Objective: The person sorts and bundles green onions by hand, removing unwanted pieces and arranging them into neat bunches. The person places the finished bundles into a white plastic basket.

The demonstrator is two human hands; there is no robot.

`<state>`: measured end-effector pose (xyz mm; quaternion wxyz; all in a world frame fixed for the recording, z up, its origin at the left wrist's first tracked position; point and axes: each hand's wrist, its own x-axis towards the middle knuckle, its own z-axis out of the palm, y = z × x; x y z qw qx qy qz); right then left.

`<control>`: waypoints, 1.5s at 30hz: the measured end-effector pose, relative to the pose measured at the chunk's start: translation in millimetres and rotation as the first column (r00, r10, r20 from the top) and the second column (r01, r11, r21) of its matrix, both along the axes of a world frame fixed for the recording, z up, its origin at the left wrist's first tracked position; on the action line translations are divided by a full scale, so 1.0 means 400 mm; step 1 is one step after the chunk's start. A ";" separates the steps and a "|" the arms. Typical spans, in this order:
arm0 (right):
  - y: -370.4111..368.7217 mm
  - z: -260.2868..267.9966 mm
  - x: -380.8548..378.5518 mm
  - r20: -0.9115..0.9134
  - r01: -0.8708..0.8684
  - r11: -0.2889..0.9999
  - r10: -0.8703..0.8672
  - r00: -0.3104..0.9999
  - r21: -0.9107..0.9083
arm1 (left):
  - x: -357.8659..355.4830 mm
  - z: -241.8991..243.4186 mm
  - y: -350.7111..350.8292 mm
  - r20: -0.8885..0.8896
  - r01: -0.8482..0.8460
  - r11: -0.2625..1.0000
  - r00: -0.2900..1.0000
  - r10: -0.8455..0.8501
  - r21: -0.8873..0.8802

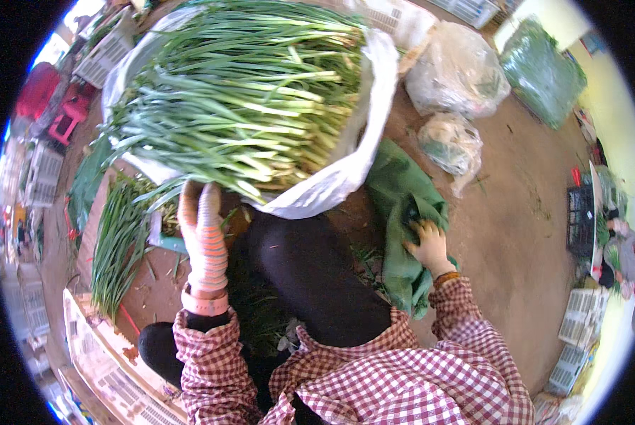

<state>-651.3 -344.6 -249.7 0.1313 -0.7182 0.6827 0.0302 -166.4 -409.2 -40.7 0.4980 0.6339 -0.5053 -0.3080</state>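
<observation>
A large heap of long green leafy stalks with pale ends, probably garlic chives, lies in an open white plastic bag before me. My left hand, in a striped knit glove, reaches up to the heap's near edge; leaves hide its fingertips, so its grip is unclear. On the right, my right hand rests with spread fingers on a crumpled green woven sheet or sack. A smaller bunch of green stalks lies left of my left hand, near a green-and-white box or tray.
Tied plastic bags and a large wrapped green bundle stand at the upper right. White plastic crates line the lower left. A pink stool is at the upper left. Another person works at the far right beside a black crate.
</observation>
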 end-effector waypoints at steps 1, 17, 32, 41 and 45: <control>0.008 -0.017 -0.006 -0.299 0.118 0.938 -0.016 0.954 0.326 | -0.008 0.010 0.000 -0.127 0.054 0.997 0.990 -0.061 -0.057; -0.296 0.926 0.529 0.297 -0.285 0.705 0.580 0.759 -0.649 | -0.053 0.007 -0.021 -0.569 -0.013 0.961 0.808 -0.153 -0.276; -0.423 1.008 0.802 -0.266 -0.607 0.795 0.583 0.768 -0.009 | -0.067 -0.039 -0.048 -0.460 -0.049 0.982 0.887 -0.040 -0.180; -0.339 0.878 0.819 -0.444 -0.449 0.892 0.382 0.810 -0.052 | -0.080 -0.065 -0.070 -0.601 -0.010 0.944 0.773 -0.203 -0.331; -0.390 0.850 0.797 -0.161 -0.417 0.900 0.397 0.904 -0.122 | -0.082 -0.052 -0.053 -0.596 0.041 0.959 0.776 -0.207 -0.281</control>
